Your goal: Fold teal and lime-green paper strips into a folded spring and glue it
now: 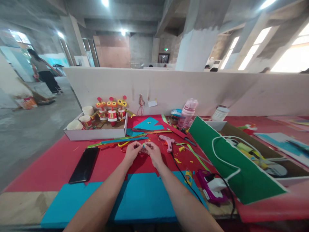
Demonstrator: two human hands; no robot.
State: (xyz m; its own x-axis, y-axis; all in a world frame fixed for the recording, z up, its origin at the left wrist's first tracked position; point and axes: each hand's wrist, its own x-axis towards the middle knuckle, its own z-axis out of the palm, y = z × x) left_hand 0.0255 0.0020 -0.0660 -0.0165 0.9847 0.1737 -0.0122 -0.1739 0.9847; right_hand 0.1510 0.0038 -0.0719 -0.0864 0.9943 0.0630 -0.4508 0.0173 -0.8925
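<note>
My left hand [133, 152] and my right hand [153, 152] meet over the red tabletop, fingertips pinched together. Between them shows a small blue-green piece [144, 146], possibly paper; most of it is hidden by the fingers. Just right of my right hand lies a pink glue gun [167, 142] with a black cord. Strips of blue paper [113, 140] and green paper lie beyond my hands, with scissors [142, 130] farther back. Both forearms pass over a blue sheet [145, 196] at the front edge.
At the back left, a white box [96, 134] holds paper cups and several cup figures [112, 111]. A black phone [84, 165] lies left. On the right are a purple power strip [212, 187], a green-sided box [224, 167] and a pink bottle [187, 114]. Someone walks at far left.
</note>
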